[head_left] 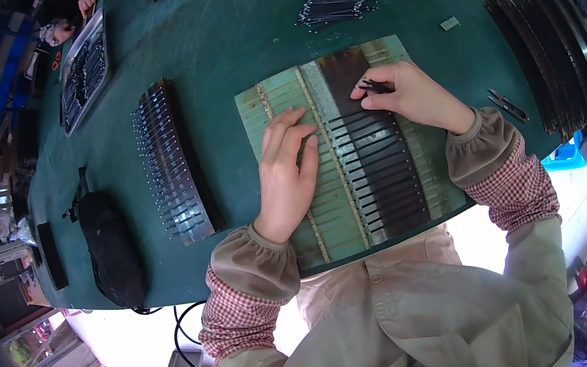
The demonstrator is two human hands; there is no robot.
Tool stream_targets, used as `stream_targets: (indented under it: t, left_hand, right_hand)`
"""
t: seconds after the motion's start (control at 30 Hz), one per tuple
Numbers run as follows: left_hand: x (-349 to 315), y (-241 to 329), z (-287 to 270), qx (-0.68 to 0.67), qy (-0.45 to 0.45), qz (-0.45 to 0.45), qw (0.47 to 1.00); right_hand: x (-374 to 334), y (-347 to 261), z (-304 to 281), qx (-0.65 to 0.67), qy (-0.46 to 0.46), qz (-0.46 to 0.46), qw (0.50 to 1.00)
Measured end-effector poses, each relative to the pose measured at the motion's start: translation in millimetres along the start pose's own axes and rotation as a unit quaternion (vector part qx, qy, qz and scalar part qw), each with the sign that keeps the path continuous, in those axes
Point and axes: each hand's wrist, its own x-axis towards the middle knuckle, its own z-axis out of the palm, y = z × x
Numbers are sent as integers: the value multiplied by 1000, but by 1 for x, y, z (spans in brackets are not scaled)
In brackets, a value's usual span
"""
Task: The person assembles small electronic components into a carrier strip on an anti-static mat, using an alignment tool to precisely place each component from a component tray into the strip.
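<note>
In front of me lies a green grooved board [339, 211] with a pale metal strip [322, 93] and a dark brown strip [340, 64] along it. Several thin black rods [393, 169] lie side by side across the dark strip's nearer part. My left hand [288, 169] rests on the board's left part, fingers loosely bent and apart, holding nothing I can see. Over the dark strip's far part, my right hand [409, 96] pinches a small bunch of thin black rods [374, 86] between thumb and fingers.
A loose pile of black rods [336, 6] lies beyond the board. Left are a dark strip set with rods [172, 163], a black pouch [111, 247] and a tray [103, 56] near another person's hand [88, 0]. Right are small snips [508, 105] and stacked dark strips [553, 57].
</note>
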Motion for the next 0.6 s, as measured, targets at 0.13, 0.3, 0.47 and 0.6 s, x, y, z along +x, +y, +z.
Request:
stream_targets:
  t: [0.13, 0.3, 0.47, 0.6]
  left_hand:
    - [-1, -2, -1, -1, -14, -2, 1000]
    - [0, 11, 4, 208, -84, 114, 968]
    - [-2, 10, 4, 191, -116, 96, 970]
    - [-2, 1, 0, 70, -63, 50, 994]
  right_hand:
    - [0, -4, 4, -34, 24, -19, 999]
    - [-3, -5, 11, -103, 41, -68, 991]
    - [-7, 1, 7, -189, 122, -92, 970]
    - [-11, 4, -19, -58, 103, -60, 991]
